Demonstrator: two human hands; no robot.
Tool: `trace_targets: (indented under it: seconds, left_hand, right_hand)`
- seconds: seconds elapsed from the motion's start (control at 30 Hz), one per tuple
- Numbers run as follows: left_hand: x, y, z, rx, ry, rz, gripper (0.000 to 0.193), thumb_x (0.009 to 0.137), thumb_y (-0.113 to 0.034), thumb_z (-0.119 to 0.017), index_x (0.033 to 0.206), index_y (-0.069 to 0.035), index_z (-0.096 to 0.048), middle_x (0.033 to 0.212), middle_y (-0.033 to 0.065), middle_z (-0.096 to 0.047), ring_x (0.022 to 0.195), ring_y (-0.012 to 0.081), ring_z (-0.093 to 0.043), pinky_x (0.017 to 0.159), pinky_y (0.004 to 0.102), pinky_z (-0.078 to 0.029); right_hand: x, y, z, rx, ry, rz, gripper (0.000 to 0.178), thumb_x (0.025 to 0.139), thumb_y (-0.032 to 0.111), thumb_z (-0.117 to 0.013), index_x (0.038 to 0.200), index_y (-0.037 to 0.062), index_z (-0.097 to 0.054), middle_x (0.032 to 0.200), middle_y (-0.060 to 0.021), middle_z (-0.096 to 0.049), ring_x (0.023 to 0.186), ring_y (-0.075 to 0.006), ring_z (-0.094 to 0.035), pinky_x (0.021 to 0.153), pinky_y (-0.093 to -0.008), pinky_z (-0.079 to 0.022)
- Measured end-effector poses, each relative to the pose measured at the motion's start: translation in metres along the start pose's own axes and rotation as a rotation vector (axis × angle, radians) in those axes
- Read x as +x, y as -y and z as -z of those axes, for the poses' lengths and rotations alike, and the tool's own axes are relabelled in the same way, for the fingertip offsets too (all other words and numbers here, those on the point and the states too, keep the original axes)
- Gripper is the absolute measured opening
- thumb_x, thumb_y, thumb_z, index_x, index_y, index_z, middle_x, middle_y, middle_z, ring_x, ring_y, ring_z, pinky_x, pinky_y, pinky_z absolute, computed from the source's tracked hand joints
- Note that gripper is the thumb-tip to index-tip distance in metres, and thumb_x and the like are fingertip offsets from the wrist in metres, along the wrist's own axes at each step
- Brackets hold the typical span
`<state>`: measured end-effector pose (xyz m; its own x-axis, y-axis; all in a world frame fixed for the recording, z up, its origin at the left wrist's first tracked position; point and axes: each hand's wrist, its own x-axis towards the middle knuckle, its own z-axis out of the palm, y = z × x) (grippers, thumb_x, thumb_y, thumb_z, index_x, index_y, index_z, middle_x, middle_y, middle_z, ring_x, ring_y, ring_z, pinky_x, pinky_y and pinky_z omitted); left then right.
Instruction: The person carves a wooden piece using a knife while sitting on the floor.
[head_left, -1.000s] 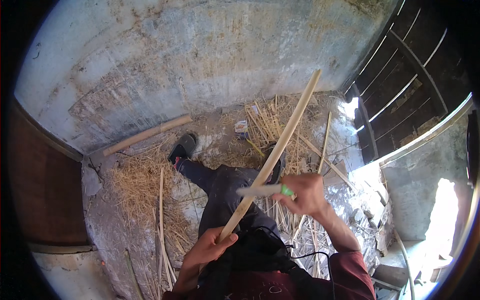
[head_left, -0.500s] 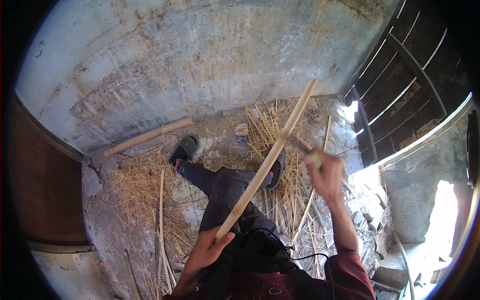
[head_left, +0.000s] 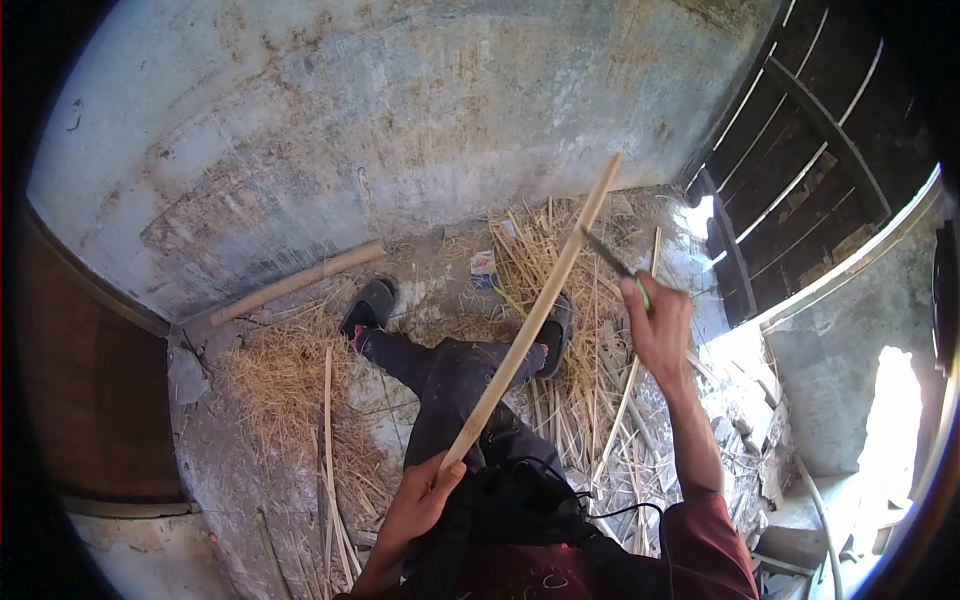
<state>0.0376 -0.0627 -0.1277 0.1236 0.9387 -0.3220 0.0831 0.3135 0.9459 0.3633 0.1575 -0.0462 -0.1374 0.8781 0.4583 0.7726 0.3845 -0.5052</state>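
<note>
A long pale split bamboo strip [head_left: 530,325] slants up and away across my legs. My left hand [head_left: 418,505] is closed round its near end. In my right hand [head_left: 660,325], out to the right of the strip, is a knife [head_left: 608,254] with a green handle. Its dark blade points up and left, and the tip meets or nearly meets the strip in its far part. The fingers of my right hand are wrapped round the handle.
Curly shavings [head_left: 285,385] heap on the floor at the left. More thin strips [head_left: 625,420] lie around my right foot. A bamboo pole [head_left: 300,283] rests along the wall's foot. A dark slatted panel [head_left: 800,150] stands at the right, with rubble [head_left: 750,430] below.
My right hand has moved a little, and the knife blade now sits farther up the strip, toward its far end. The strip has tilted slightly; my left hand keeps its hold.
</note>
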Motion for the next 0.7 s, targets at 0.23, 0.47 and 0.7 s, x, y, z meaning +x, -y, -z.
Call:
trace_targets:
  seconds: [0.23,0.47,0.7]
  left_hand:
    - [0.001,-0.019,-0.010,0.071,-0.042,-0.028,0.034,0.108,-0.036,-0.066,0.105,-0.002,-0.070,0.060,-0.0048,-0.042,0.057,0.0036,-0.039,0.051,0.0301,-0.029]
    - [-0.005,-0.029,-0.012,0.235,-0.124,-0.068,0.030,0.106,-0.031,-0.069,0.101,-0.002,-0.070,0.057,0.0044,-0.048,0.053,0.0051,-0.045,0.049,0.0324,-0.033]
    - [0.000,-0.029,-0.018,0.267,-0.170,-0.131,0.027,0.103,-0.028,-0.071,0.095,-0.002,-0.070,0.056,0.0069,-0.052,0.047,0.0109,-0.051,0.048,0.0342,-0.035]
  right_hand:
    - [-0.049,0.061,-0.011,-0.065,0.249,0.440,0.043,0.098,0.050,-0.070,0.081,0.0108,-0.068,0.057,-0.0091,-0.060,0.045,-0.0282,-0.059,0.045,-0.0405,-0.046]
    - [-0.013,0.029,-0.002,-0.111,0.082,0.225,0.043,0.099,0.047,-0.069,0.078,0.0100,-0.066,0.059,-0.0108,-0.061,0.046,-0.0299,-0.060,0.047,-0.0433,-0.047]
    - [-0.053,0.065,-0.013,-0.019,0.254,0.388,0.041,0.097,0.048,-0.072,0.079,0.0107,-0.066,0.060,-0.0083,-0.061,0.046,-0.0294,-0.061,0.045,-0.0424,-0.046]
